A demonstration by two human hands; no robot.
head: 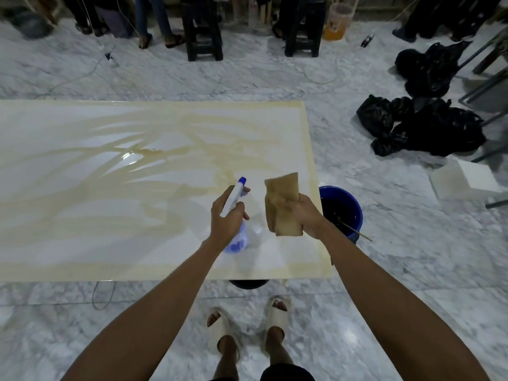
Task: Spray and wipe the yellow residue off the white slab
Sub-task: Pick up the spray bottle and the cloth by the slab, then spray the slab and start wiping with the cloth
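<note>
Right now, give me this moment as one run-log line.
left hand: grips spray bottle | right hand: holds tan cloth above slab | white slab: yellow residue streaked widely | wipe: not done

text: none readable | spray bottle (237,237): blue print on label, blurred, can't read | orange bucket (336,22) far back: dark mark on side, too small to read | slab (82,215): no print seen
</note>
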